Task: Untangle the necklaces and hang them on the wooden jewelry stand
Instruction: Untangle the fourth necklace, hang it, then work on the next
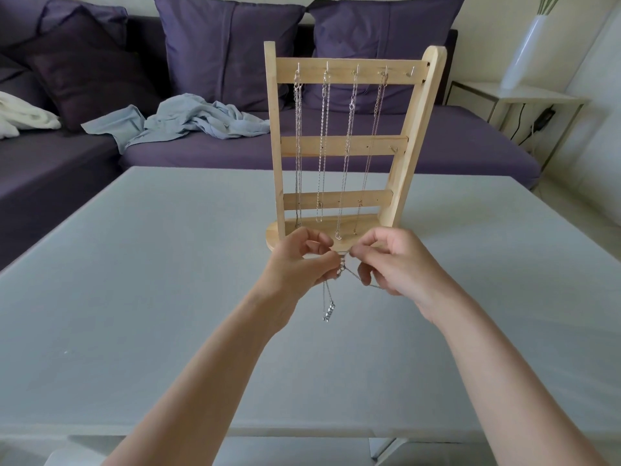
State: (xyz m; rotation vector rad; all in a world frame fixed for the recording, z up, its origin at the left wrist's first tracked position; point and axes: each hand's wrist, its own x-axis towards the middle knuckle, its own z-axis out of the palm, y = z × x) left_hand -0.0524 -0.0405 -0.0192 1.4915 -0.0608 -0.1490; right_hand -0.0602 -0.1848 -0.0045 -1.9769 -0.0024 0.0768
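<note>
A wooden jewelry stand (346, 145) stands upright at the middle of the pale table (134, 280). Several silver necklaces (322, 146) hang from hooks on its top bar. Just in front of the stand's base, my left hand (302, 264) and my right hand (393, 260) both pinch a thin silver necklace (341, 270) between fingertips, held above the table. Its small knot or clasp sits between my fingertips. A loop with a small sparkling pendant (329, 311) dangles below my left hand. One hook at the right end of the top bar is bare.
A purple sofa (437, 139) with large cushions runs behind the table. A crumpled light-blue cloth (188, 121) lies on its seat, and a white cloth (20, 116) at far left. A white vase (527, 45) stands on a side table at the right.
</note>
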